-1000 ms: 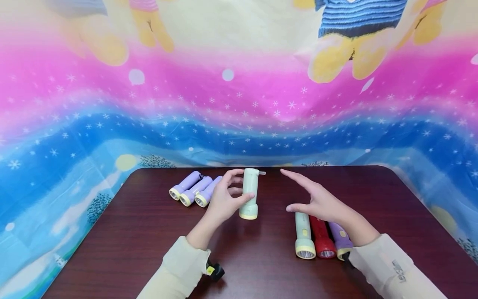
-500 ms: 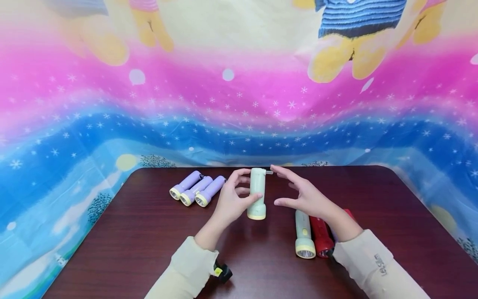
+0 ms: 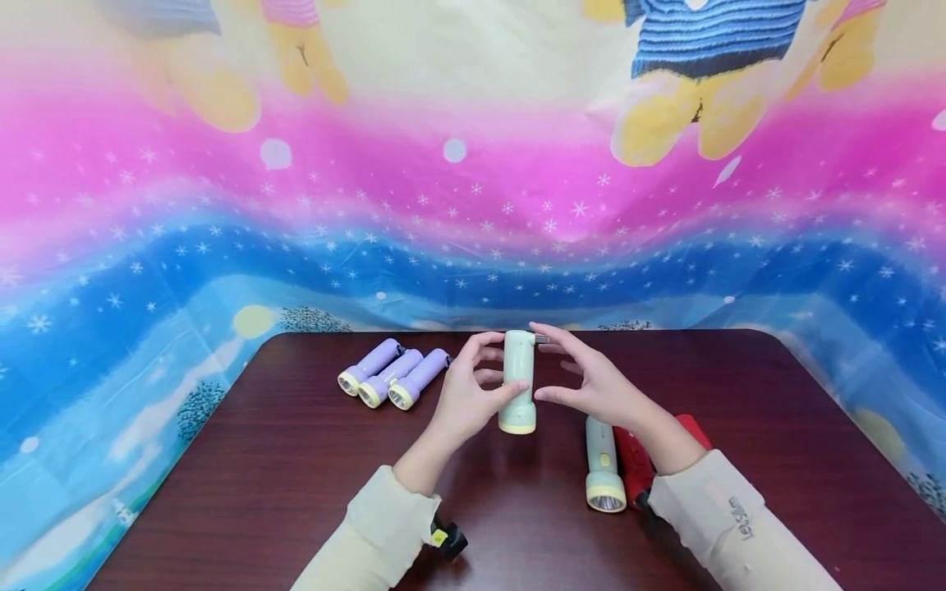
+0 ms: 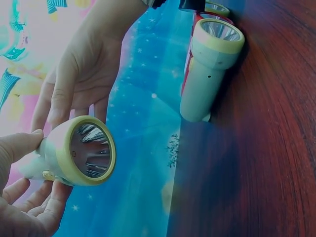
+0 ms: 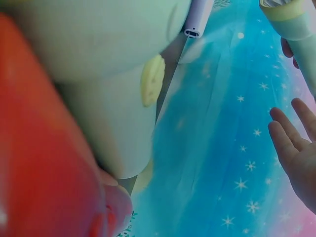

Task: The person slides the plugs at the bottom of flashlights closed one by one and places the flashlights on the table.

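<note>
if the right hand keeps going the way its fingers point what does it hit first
Most likely the green flashlight held upright by the left hand. The right hand reaches leftward with fingertips beside its top end; whether they already touch is unclear.

Looks like a staged recording setup in a room, not a real workshop or kitchen. Evidence: dark wood-grain bench (image 3: 296, 460) with rounded corners, pushed against a printed cartoon backdrop (image 3: 473, 205) that fills the whole background: pink and blue bands, white stars and snowflakes, yellow cartoon feet and a blue striped jumper at the top edge. The sheet hangs past both sides of the bench and shows sags and creases, so it's a loose cloth or plastic sheet, not a wall. Props are laid out in neat rows: three purple torches (image 3: 388, 377) at left, a green and a red torch (image 3: 621, 460) at right.
</note>
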The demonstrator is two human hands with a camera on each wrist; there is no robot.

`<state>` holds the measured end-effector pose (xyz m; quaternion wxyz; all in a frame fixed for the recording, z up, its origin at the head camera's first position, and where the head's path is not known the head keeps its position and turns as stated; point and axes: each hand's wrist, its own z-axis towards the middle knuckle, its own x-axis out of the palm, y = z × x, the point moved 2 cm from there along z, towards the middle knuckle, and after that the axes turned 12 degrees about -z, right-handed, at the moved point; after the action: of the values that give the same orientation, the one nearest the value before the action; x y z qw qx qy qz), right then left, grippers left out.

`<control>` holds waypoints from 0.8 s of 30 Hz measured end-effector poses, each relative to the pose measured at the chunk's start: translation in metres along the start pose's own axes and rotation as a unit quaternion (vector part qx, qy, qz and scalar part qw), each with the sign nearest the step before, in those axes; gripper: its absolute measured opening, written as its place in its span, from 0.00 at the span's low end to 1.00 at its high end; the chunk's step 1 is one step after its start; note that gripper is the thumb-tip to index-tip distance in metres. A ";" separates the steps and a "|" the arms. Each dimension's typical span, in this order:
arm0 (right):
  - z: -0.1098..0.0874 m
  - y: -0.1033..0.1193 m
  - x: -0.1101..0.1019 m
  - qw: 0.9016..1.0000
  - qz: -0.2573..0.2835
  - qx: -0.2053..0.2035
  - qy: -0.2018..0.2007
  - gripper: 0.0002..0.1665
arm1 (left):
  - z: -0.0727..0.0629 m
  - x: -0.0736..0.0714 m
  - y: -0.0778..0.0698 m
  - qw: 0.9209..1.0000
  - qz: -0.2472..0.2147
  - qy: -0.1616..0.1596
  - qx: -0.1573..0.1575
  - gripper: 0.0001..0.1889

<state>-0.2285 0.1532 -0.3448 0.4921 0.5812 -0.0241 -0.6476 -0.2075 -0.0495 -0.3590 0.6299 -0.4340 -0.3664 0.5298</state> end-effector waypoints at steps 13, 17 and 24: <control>0.000 0.003 0.006 0.999 0.025 -0.029 -0.023 0.50 | -0.003 0.001 -0.004 1.000 -0.018 0.018 -0.012 0.32; 0.000 0.002 0.007 0.998 0.056 -0.023 -0.021 0.50 | -0.004 0.000 -0.004 1.000 -0.013 0.026 -0.012 0.31; 0.000 -0.002 0.011 0.995 0.099 0.000 -0.015 0.49 | -0.004 0.001 -0.003 0.999 -0.011 0.030 -0.018 0.31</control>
<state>-0.2278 0.1470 -0.3547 0.5531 0.5661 -0.0891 -0.6048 -0.2029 -0.0494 -0.3574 0.6386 -0.4570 -0.3613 0.5027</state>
